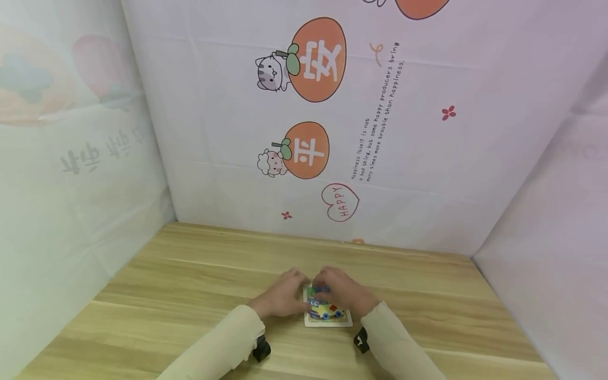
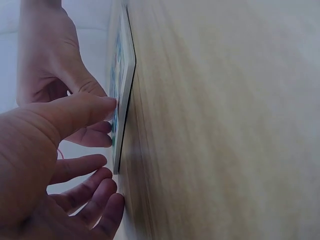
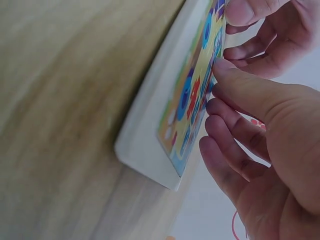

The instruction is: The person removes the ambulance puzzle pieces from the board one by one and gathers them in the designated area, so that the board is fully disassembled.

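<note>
A small flat picture board (image 1: 328,323) with a white frame lies on the wooden table. Its colourful picture shows a yellow cartoon ambulance with blue wheels. My left hand (image 1: 281,296) is at the board's left side, the thumb at the picture's edge and the other fingers spread loosely past the far corner. From the right, my right hand (image 1: 343,290) reaches over the upper part of the picture. In the right wrist view, its thumb (image 3: 235,72) and index finger meet right at the picture's surface; I cannot tell whether they pinch a piece there. Those fingers hide part of the picture.
The wood-grain table (image 1: 214,274) ends at a white printed back sheet (image 1: 408,211). White side sheets (image 1: 71,200) stand left and right. A black strap device (image 1: 261,348) sits at each wrist, beside the cream sleeves (image 1: 223,343).
</note>
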A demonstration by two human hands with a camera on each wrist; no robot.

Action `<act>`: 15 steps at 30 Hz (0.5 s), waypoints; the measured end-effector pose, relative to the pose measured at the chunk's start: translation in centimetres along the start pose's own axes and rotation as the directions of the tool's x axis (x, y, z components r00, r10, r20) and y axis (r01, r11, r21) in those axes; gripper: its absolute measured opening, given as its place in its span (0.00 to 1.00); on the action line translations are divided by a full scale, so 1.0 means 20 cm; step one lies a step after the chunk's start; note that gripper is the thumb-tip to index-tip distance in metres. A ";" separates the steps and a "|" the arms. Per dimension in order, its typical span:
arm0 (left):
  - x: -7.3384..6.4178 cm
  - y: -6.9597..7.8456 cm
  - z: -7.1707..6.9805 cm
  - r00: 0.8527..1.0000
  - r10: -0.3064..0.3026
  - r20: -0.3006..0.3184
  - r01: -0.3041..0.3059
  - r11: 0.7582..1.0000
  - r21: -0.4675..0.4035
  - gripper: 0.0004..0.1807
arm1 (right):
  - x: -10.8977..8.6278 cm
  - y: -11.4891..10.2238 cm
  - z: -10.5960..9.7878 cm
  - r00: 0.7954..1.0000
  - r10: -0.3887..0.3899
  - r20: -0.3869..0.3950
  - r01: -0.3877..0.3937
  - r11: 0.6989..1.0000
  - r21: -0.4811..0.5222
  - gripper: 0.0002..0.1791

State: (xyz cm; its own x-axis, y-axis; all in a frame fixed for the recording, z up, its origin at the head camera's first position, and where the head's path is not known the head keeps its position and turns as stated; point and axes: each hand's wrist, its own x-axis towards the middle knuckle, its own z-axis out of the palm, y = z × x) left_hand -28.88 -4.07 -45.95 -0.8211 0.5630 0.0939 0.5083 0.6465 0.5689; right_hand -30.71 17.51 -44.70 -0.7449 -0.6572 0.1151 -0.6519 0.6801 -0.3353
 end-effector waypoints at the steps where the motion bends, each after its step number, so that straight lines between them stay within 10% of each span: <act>1: 0.00 0.00 0.00 1.000 -0.001 -0.001 0.001 1.000 -0.001 0.35 | 0.00 0.00 0.00 1.000 0.002 0.003 -0.002 1.000 0.006 0.10; 15: 0.00 0.00 -0.01 1.000 -0.007 0.020 0.007 1.000 -0.015 0.35 | 0.01 -0.01 -0.03 0.999 0.020 0.051 -0.022 0.998 0.058 0.09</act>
State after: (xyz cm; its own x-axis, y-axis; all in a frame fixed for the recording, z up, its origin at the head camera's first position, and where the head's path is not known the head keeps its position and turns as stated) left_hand -28.98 -4.06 -45.83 -0.8194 0.5685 0.0736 0.4982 0.6428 0.5818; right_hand -30.90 17.42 -43.97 -0.7493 -0.6594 0.0609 -0.6257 0.6748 -0.3913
